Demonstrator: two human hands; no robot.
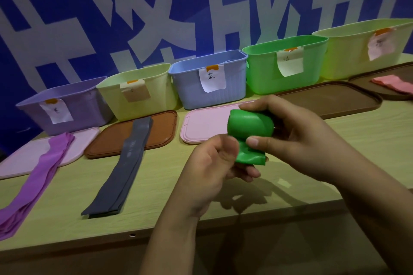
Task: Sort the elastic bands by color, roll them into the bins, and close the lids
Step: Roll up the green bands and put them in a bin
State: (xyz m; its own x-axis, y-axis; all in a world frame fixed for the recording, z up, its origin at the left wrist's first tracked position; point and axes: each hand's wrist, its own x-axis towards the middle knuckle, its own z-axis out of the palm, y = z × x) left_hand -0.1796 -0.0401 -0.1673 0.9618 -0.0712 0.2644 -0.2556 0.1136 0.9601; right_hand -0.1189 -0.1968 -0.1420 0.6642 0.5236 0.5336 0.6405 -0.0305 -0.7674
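Green elastic band (250,128), mostly rolled up, is held above the worktop (156,185) near centre: the right hand (297,138) curls around the roll while the left hand (212,167) pinches its loose tail. At nine o'clock lie purple bands (40,176) and a grey band (125,163); open bins line twelve o'clock, the green bin (288,67) at one o'clock.

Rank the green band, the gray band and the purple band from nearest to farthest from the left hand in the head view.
1. Green band: rolled, held in the grip of the left hand and right hand.
2. Gray band: flat on the table, to the left.
3. Purple band: farthest left, at the table's edge.
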